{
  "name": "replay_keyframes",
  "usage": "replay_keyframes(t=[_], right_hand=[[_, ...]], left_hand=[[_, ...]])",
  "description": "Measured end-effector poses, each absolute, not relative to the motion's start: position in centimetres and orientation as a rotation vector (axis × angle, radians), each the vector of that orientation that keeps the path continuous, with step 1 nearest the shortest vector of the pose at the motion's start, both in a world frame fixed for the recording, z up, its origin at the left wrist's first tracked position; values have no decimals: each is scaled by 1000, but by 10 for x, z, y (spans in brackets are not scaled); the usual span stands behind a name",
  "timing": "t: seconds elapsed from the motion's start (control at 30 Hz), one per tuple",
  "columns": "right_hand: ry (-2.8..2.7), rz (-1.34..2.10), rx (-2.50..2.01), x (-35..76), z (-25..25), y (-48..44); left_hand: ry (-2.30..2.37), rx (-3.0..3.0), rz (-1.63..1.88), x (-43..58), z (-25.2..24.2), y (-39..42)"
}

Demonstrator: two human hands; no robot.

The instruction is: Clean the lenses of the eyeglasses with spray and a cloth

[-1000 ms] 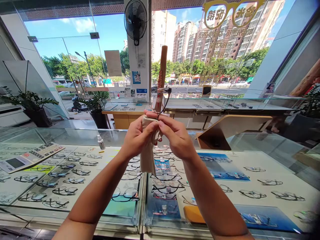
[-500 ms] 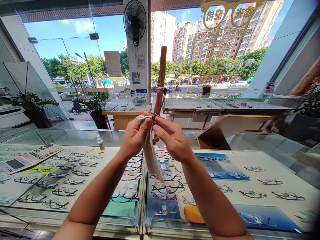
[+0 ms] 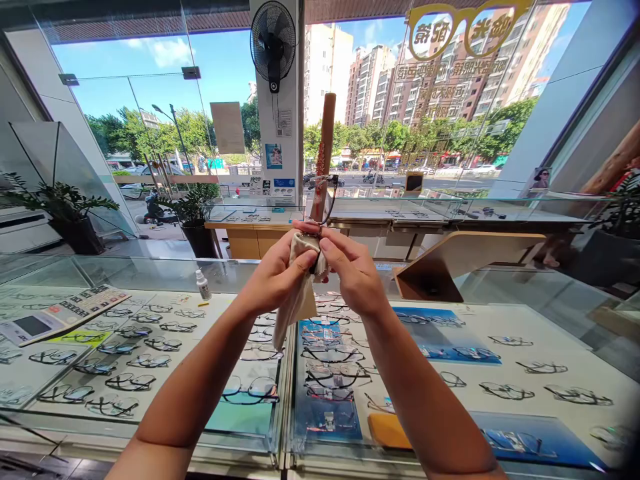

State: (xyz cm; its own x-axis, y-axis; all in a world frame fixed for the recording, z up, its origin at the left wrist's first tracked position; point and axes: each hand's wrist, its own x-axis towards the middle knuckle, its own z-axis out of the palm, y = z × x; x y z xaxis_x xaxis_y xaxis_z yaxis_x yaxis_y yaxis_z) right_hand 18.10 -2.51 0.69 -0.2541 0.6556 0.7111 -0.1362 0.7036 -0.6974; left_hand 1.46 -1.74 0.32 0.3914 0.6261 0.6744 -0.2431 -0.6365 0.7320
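Both my hands are raised together above the glass counter. My left hand [image 3: 277, 275] pinches a beige cleaning cloth [image 3: 297, 297], which is bunched around the lower part of a pair of thin dark-framed eyeglasses [image 3: 320, 200] and hangs down below the hand. My right hand [image 3: 353, 277] grips the eyeglasses at the cloth's top edge, fingers close against my left hand. The upper rim and a temple arm stick up above my fingers. The lower rim is hidden by the cloth.
Below my arms, a glass display counter [image 3: 150, 400] holds rows of eyeglasses on blue and white mats. A small white dropper bottle [image 3: 203, 285] and a keypad device [image 3: 60, 317] stand to the left. A wooden display stand [image 3: 465, 267] is behind on the right, before the shop windows.
The cloth has gone from a narrow hanging strip to a wider wad wrapped over the lower part of the eyeglasses. My hands have moved slightly closer together.
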Motion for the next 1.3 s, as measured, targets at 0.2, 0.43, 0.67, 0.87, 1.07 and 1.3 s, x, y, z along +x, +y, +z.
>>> replay_keyframes(t=[0.2, 0.43, 0.67, 0.87, 1.07, 1.3], right_hand=[[-1694, 868, -391, 179, 7, -31], [-1722, 825, -384, 175, 3, -29], [-1508, 871, -288, 176, 4, -15], [-1384, 1023, -322, 176, 2, -7], [-1380, 1101, -292, 173, 2, -9], [-1425, 972, -353, 182, 4, -3]], left_hand=[[419, 1691, 1473, 22, -2, -17], [464, 1651, 1596, 23, -2, -17], [515, 2014, 1479, 9, 1, -12], [470, 1937, 1363, 11, -4, -7], [605, 1844, 1516, 17, -5, -8], [543, 1791, 1442, 8, 2, 3]])
